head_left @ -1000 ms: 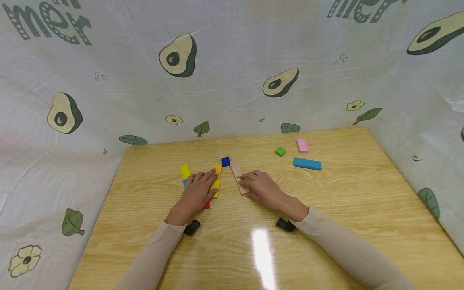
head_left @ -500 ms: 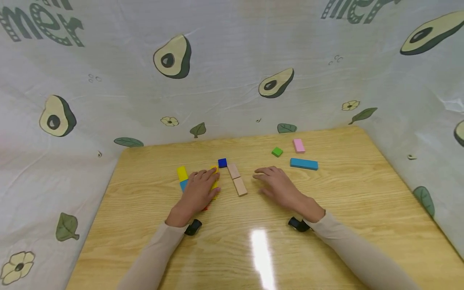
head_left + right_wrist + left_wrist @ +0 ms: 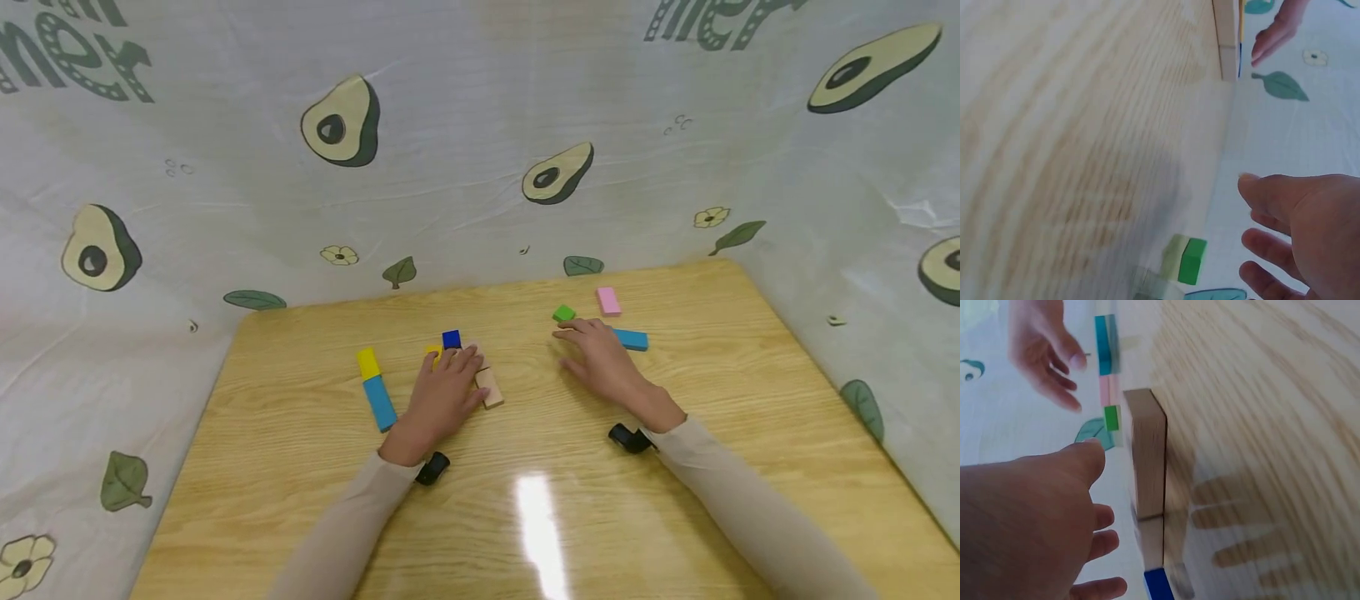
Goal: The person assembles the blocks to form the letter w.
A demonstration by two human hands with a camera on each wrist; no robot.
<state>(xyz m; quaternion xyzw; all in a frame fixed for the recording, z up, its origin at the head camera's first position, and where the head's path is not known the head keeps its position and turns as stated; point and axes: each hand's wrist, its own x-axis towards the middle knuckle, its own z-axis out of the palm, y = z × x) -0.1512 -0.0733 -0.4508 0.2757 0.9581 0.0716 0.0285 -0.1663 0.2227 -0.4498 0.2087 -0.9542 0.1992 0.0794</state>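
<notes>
My left hand (image 3: 442, 396) hovers with loosely bent fingers over two plain wooden blocks (image 3: 491, 389) laid end to end. In the left wrist view its thumb and fingertips stand apart from the wooden blocks (image 3: 1149, 456), holding nothing. A dark blue block (image 3: 452, 339) sits at their far end, and part of a yellow block (image 3: 432, 353) shows behind the fingers. My right hand (image 3: 603, 362), fingers spread, is above the table just short of a small green block (image 3: 564, 313). It overlaps the left end of a long light-blue block (image 3: 631, 339). Nothing is in its grasp.
A pink block (image 3: 608, 302) lies at the back right. Left of my left hand, a yellow block (image 3: 368, 364) and a blue block (image 3: 380, 403) form a row. A patterned cloth (image 3: 450, 208) hangs behind the wooden table (image 3: 300, 467).
My right hand has left the wooden blocks and moved right and away toward the green block. My left hand has shifted right, from the yellow and red blocks to over the wooden ones.
</notes>
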